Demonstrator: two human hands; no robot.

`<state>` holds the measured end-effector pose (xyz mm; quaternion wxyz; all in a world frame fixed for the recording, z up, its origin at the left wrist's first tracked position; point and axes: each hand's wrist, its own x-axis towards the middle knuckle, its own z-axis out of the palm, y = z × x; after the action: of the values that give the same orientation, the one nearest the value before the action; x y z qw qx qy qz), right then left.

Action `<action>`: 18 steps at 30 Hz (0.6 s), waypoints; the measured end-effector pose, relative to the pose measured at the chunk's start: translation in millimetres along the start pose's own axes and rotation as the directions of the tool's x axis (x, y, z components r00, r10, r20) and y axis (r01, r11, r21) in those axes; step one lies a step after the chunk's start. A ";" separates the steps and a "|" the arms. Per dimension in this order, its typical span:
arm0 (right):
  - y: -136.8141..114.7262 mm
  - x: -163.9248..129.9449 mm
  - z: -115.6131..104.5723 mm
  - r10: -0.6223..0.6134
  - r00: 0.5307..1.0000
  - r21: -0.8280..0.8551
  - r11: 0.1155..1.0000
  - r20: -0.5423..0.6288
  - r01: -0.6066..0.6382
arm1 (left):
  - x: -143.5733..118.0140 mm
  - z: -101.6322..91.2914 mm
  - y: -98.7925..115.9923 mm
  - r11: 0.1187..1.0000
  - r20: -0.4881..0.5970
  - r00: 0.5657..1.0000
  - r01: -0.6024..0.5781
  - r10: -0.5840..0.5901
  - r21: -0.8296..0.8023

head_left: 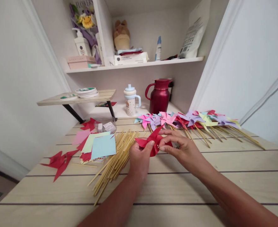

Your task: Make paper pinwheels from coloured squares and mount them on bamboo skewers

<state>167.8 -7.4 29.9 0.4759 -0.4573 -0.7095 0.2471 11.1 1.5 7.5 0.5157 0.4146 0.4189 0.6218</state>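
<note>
My left hand (pixel 140 157) is closed on a red paper pinwheel (pixel 154 138), thumb pressed on its front, and holds it above the table. At the middle of the pinwheel, my right hand (pixel 180 146) pinches a small shiny pin (pixel 158 146) between thumb and forefinger. The pin's shaft is too small to make out. Just left of the hands lies a loose pile of thin wooden sticks (pixel 115 164). Cut red paper pieces (pixel 61 160) rest farther left, beside a stack of coloured paper squares (pixel 103 146).
Finished pinwheels on sticks (pixel 191 119) lie along the right back. A clear plastic box (pixel 109 126) sits behind the paper squares. At the back stand a tumbler (pixel 130 102) and a dark red jug (pixel 160 97). A small raised stand (pixel 103 95) is at the back left, below a shelf (pixel 139 64).
</note>
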 end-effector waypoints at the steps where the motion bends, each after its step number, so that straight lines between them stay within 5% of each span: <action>1: 0.4 -0.1 -0.1 0.012 1.000 0.009 1.000 0.010 -0.012 | 0.1 -0.1 -0.9 1.000 -0.002 1.000 0.003 -0.003 -0.004; 18: -4.1 -0.4 0.4 0.031 0.999 0.002 1.000 0.019 -0.031 | 0.4 -0.2 1.8 0.996 -0.065 0.995 -0.076 0.080 0.050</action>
<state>165.8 -9.7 32.7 0.4658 -0.4655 -0.7064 0.2596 10.3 1.7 9.2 0.4669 0.4218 0.4340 0.6448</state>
